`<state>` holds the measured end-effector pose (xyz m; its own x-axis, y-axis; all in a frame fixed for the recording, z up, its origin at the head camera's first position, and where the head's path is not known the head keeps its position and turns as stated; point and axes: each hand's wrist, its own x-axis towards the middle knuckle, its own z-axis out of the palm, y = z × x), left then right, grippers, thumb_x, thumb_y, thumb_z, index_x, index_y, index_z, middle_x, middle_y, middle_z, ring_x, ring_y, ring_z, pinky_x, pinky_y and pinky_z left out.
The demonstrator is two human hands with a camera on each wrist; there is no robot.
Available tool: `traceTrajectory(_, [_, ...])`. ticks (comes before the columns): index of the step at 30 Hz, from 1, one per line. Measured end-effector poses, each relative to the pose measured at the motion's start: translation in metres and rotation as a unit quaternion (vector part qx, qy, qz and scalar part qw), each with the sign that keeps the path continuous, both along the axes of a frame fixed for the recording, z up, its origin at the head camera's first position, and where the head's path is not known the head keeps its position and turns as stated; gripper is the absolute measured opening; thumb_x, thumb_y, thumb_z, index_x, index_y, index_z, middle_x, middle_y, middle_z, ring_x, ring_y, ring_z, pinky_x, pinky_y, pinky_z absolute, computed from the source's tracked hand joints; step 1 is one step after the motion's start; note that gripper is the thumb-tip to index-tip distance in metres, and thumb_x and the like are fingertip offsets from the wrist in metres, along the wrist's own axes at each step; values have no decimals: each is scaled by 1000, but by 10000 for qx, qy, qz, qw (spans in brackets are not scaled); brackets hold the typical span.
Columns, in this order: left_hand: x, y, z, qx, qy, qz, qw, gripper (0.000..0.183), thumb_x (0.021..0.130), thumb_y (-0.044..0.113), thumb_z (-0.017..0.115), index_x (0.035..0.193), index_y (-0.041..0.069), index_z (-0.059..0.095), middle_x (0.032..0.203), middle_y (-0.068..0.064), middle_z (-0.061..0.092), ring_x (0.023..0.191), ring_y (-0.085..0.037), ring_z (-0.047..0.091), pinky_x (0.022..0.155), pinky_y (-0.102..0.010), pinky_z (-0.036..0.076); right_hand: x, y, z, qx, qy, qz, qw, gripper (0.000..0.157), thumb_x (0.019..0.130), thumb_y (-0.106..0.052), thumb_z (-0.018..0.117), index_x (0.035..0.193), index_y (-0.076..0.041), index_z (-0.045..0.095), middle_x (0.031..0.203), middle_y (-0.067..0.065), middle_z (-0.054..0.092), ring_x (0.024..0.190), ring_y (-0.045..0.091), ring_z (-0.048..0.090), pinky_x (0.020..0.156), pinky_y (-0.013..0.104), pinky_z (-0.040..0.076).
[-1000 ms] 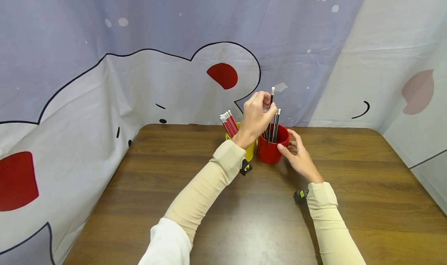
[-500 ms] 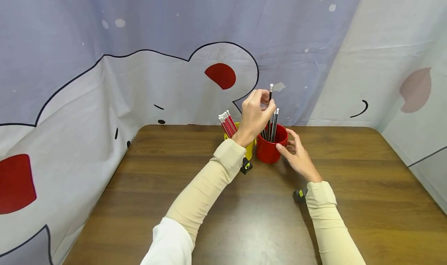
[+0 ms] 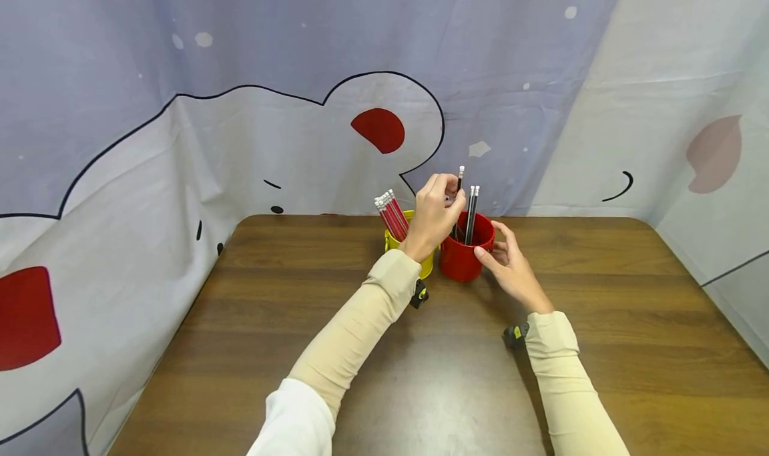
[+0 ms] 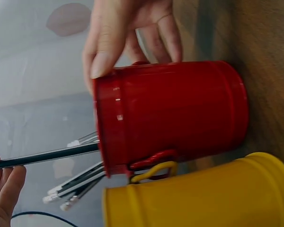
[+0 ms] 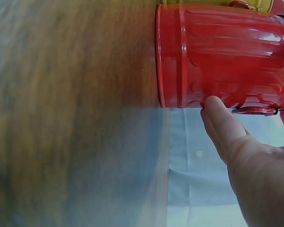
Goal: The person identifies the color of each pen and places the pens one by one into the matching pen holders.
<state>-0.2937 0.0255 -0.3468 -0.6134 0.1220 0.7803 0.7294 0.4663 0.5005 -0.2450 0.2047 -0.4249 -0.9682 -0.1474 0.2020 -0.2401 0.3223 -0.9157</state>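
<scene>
In the head view, my left hand [image 3: 434,209] pinches a black pencil [image 3: 460,179], eraser end up, above the red bucket [image 3: 461,264]. In the left wrist view, the lower part of this pencil [image 4: 61,152] passes the bucket's rim; its tip is hidden inside. Several other black pencils [image 3: 471,215] with white erasers lean in the same bucket. My right hand [image 3: 509,269] holds the bucket's right side, its thumb at the near rim. In the right wrist view, one finger [image 5: 222,116] touches the bucket's wall.
Left of the red bucket, close against it, stands a yellow bucket [image 3: 427,268] with several red pencils [image 3: 392,217], partly hidden by my left hand. Both buckets stand near the far edge of the wooden table [image 3: 288,269]. A printed curtain [image 3: 288,142] hangs behind it.
My left hand has moved down and slightly left, lowering the pinched black pencil further into the red bucket. My right hand stays at the bucket's side.
</scene>
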Motion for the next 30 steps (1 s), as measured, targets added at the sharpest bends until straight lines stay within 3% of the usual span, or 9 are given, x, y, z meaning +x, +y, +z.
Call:
traceTrajectory(5, [0, 0, -13, 71, -202, 4, 9998, 8, 84, 4, 57, 91, -1, 57, 85, -9, 56, 77, -14, 58, 66, -8, 47, 2, -1, 1, -15, -12, 23, 10000, 65, 90, -23, 58, 143, -16, 21, 122, 26, 51, 110, 37, 53, 90, 48, 43])
traceTrajectory(15, [6, 0, -37, 189, -462, -37, 9987, 9, 82, 2, 57, 91, -1, 57, 84, -9, 56, 74, -13, 58, 65, -9, 48, -14, 7, -24, 17, 115, -128, 9999, 65, 88, -32, 60, 142, -30, 23, 125, 18, 51, 113, 31, 53, 91, 48, 43])
traceTrajectory(18, [7, 0, -44, 224, -574, -48, 9981, 8, 82, 1, 58, 89, -2, 57, 83, -9, 55, 72, -12, 58, 64, -9, 48, -15, 7, -27, 44, 197, -157, 9997, 65, 88, -32, 60, 142, -30, 23, 126, 18, 51, 112, 31, 53, 90, 48, 43])
traceTrajectory(26, [9, -2, -54, 204, -646, 71, 9977, 7, 82, 2, 58, 89, -1, 57, 83, -8, 55, 73, -12, 58, 64, -8, 47, -12, 4, -19, -49, 148, -11, 9999, 66, 89, -26, 61, 143, -23, 23, 126, 21, 49, 113, 33, 51, 89, 42, 44])
traceTrajectory(30, [10, -1, -56, 214, -611, 147, 9978, 7, 82, 3, 58, 88, 0, 56, 83, -8, 56, 72, -12, 58, 64, -8, 47, -7, 3, -10, -172, 76, 2, 9998, 66, 88, -22, 61, 142, -18, 24, 126, 24, 49, 113, 36, 51, 90, 45, 43])
